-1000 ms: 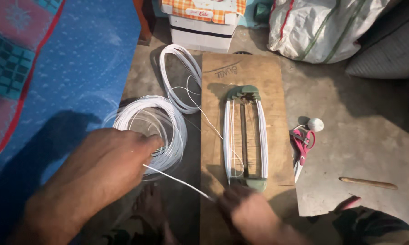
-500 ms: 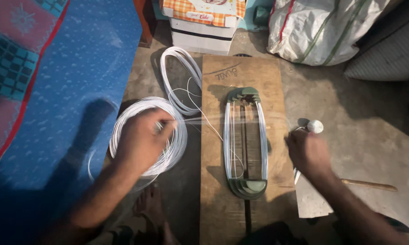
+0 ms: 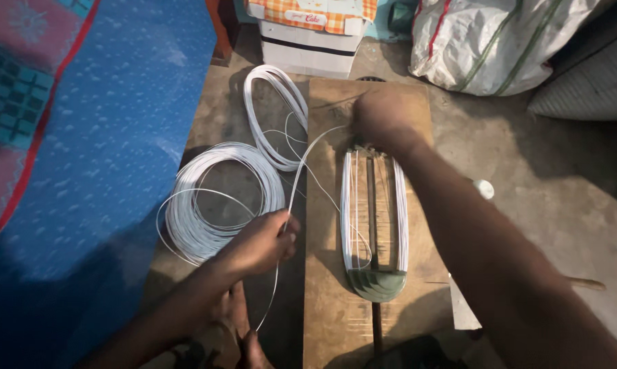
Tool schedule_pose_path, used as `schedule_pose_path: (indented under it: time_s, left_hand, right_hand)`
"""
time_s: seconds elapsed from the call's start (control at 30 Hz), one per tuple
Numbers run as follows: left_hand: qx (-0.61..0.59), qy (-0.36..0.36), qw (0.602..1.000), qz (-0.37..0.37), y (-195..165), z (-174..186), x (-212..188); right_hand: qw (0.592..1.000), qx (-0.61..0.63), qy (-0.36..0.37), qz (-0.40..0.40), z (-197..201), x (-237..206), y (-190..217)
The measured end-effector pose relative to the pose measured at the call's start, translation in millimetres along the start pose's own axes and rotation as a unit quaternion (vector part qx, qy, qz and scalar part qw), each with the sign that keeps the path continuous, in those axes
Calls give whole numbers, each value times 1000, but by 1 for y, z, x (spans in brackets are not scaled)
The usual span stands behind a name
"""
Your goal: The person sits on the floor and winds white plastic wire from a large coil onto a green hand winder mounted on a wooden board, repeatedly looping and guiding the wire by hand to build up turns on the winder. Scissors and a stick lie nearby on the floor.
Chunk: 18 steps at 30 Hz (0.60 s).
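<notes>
The left hand (image 3: 262, 240) sits just left of the wooden board (image 3: 366, 205), near its lower half, with fingers curled tight and pinched on a single strand of white wire (image 3: 293, 195); the strand hangs below the fist toward the person's foot (image 3: 243, 342) and rises past it onto the board. Directly left of that hand, off the board's edge, lies the large round coil of white wire (image 3: 216, 198) on the floor, and a second, narrower coil (image 3: 275, 116) lies beyond it, against the board's upper left edge. On the board itself stands the long oval winding frame (image 3: 374, 222), its green curved end nearest and white turns lining both sides. At the frame's far end the right hand (image 3: 383, 116) is closed down over the frame's top, where the strand arrives; how firmly its fingers grip cannot be seen. Half a second earlier the left hand lay on the large coil and the right hand was off the board's right edge.
</notes>
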<state>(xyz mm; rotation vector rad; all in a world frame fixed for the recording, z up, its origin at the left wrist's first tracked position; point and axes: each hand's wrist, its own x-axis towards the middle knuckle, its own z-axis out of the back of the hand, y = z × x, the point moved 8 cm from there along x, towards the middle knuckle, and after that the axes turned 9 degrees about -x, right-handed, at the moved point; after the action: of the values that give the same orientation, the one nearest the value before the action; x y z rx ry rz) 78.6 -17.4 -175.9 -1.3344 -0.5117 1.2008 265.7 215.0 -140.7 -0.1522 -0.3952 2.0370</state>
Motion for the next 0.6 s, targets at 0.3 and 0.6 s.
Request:
schedule_pose_path:
  time_s: [0.3, 0.6]
  left_hand:
    - [353, 116, 926, -62, -48, 17, -47]
    - [503, 58, 838, -204, -31, 2, -51]
  right_hand:
    - [971, 120, 57, 196, 53, -240, 165]
    - [968, 250, 33, 3, 21, -371, 128]
